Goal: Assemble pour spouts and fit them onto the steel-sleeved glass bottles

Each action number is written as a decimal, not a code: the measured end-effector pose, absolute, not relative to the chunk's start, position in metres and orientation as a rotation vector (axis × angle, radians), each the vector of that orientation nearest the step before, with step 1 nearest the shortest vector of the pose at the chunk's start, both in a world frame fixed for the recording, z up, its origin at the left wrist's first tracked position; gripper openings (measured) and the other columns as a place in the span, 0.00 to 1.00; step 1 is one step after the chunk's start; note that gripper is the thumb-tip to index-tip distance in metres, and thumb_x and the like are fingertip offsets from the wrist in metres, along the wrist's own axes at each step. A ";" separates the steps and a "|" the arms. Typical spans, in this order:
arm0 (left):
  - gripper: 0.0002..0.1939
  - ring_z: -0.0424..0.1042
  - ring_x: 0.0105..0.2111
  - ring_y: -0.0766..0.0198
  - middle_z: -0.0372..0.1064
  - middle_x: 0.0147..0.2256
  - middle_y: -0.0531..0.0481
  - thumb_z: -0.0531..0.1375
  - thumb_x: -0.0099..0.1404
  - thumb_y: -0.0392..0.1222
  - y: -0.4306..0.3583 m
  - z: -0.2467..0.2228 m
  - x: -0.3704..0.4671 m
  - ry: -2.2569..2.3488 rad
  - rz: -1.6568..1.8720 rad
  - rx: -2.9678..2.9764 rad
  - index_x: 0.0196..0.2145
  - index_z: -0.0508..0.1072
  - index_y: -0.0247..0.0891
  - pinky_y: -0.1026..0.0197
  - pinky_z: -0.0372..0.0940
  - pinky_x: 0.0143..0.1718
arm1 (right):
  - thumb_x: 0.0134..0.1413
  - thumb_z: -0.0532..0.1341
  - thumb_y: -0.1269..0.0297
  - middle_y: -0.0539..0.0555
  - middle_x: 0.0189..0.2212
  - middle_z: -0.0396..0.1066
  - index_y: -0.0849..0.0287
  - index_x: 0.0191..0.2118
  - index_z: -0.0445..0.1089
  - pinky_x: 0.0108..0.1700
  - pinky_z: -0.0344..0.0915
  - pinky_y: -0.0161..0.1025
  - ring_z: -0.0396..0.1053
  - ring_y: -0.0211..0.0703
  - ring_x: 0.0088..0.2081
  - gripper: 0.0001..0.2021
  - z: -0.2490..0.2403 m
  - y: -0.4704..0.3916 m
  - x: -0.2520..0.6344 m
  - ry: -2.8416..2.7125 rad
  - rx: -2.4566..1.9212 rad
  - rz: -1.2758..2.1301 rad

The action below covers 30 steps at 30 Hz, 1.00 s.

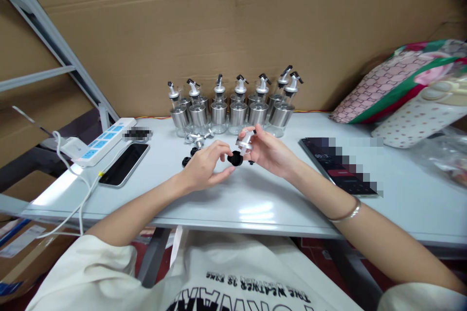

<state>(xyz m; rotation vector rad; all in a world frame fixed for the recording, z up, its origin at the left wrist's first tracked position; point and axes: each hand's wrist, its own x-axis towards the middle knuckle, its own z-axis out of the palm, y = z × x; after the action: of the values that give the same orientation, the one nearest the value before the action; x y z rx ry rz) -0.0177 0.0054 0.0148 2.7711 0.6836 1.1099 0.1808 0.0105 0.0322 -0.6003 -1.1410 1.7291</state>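
Between the fingers of my left hand [206, 165] is a round black cap [236, 158], held by its edge with the dark hollow side showing. My right hand [272, 153] grips a silver bottle pourer [245, 143] with a black lever tip, close above the cap. I cannot tell whether the two parts touch. Left of my left hand lie loose silver pourer parts [197, 139] and several black caps [187, 161]. Behind my hands stand several glass and steel bottles [238, 114] in rows, the front ones topped with silver pourers.
On the left are a white power strip [105, 141], a phone [124, 165] and a white cable [87, 192]. Another phone [339, 167] lies at right. A spotted white tumbler [416, 116] and a patterned bag [386, 82] are farther right. Cardboard [219, 24] walls the back.
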 end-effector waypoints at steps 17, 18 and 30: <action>0.08 0.71 0.33 0.65 0.70 0.36 0.49 0.54 0.66 0.40 0.010 0.012 -0.019 0.977 1.154 2.627 0.44 0.65 0.37 0.62 0.66 0.36 | 0.47 0.64 0.46 0.48 0.29 0.66 0.55 0.34 0.70 0.40 0.70 0.41 0.65 0.35 0.30 0.17 0.030 0.012 0.179 -1.137 -0.606 1.569; 0.08 0.71 0.34 0.64 0.70 0.35 0.50 0.55 0.66 0.40 0.010 0.011 -0.019 0.996 1.163 2.584 0.43 0.65 0.38 0.62 0.66 0.36 | 0.47 0.64 0.47 0.48 0.29 0.66 0.55 0.34 0.70 0.40 0.70 0.41 0.65 0.35 0.31 0.16 0.030 0.012 0.179 -1.150 -0.608 1.543; 0.09 0.70 0.34 0.66 0.69 0.34 0.50 0.53 0.67 0.44 0.007 0.009 -0.017 0.951 1.298 2.380 0.42 0.61 0.38 0.62 0.64 0.37 | 0.46 0.65 0.48 0.49 0.28 0.67 0.54 0.34 0.71 0.41 0.69 0.40 0.65 0.36 0.32 0.15 0.028 0.017 0.182 -1.205 -0.639 1.515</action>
<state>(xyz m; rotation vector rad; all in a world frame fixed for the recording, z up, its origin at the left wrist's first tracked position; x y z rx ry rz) -0.0173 0.0075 0.0090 2.3804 0.9513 1.2981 0.1821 0.0165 0.0280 -0.6387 -1.2049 1.5152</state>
